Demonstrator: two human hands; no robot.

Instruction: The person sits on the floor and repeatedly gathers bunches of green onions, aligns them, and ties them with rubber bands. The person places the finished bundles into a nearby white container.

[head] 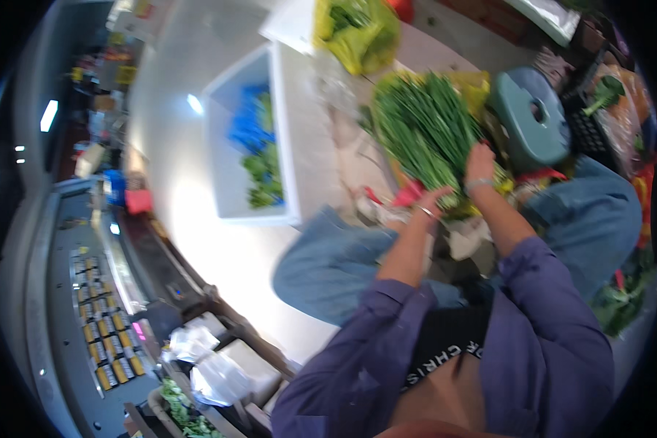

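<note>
A large bunch of long, narrow green leaves point(424, 123), like garlic chives, lies in front of me on yellow plastic, its paler stalk ends towards me. My left hand point(433, 201), with a bracelet at the wrist, reaches the stalk ends from the left; blur hides how its fingers are bent. On the right side of the bunch, my right hand point(479, 164) is curled around its edge near the stalk ends, its fingertips partly hidden. Beside my left hand lies a pinkish-red item point(409, 192), too blurred to name.
Left of the bunch stands a white foam box point(284, 137) holding leafy greens point(261, 172) and a blue plastic bag point(249, 123). Beyond is a yellow plastic bag point(356, 33) of greens. A blue-green plastic stool point(531, 123) stands close right, near a dark crate point(588, 131).
</note>
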